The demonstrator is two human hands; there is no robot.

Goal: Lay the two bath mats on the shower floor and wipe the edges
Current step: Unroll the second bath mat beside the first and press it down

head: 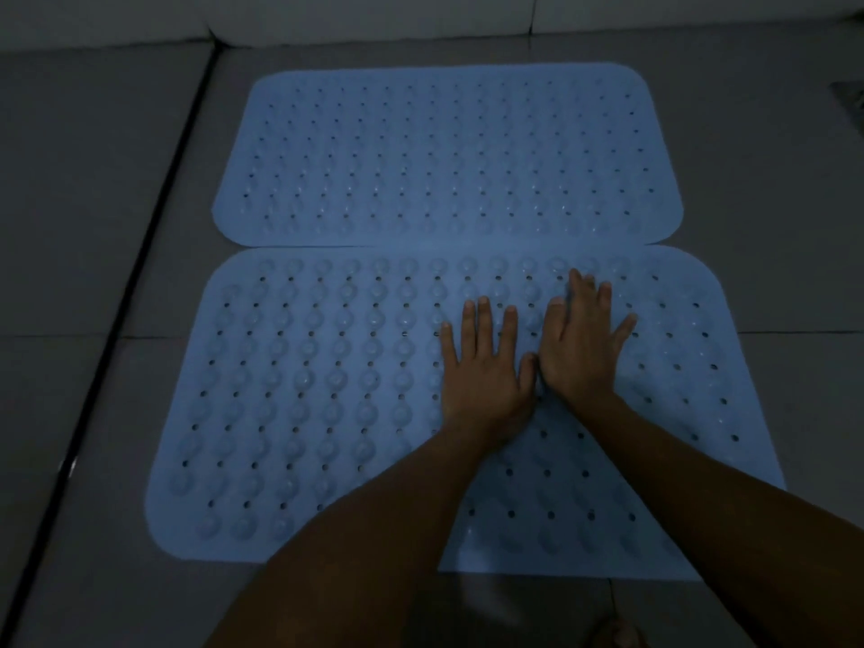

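Two light blue bath mats with rows of holes and round bumps lie flat on the grey tiled floor, long edges meeting. The far mat (444, 152) lies toward the wall. The near mat (304, 390) lies in front of me. My left hand (481, 367) presses flat on the near mat near its middle, fingers straight and spread. Right beside it, my right hand (582, 348) also presses flat on the near mat, thumbs almost touching. Neither hand holds anything.
A dark groove (140, 254) runs diagonally across the floor left of the mats. A pale wall base (374, 16) crosses the top. A dark drain grate (851, 98) shows at the right edge. Part of a foot (617, 633) shows at the bottom.
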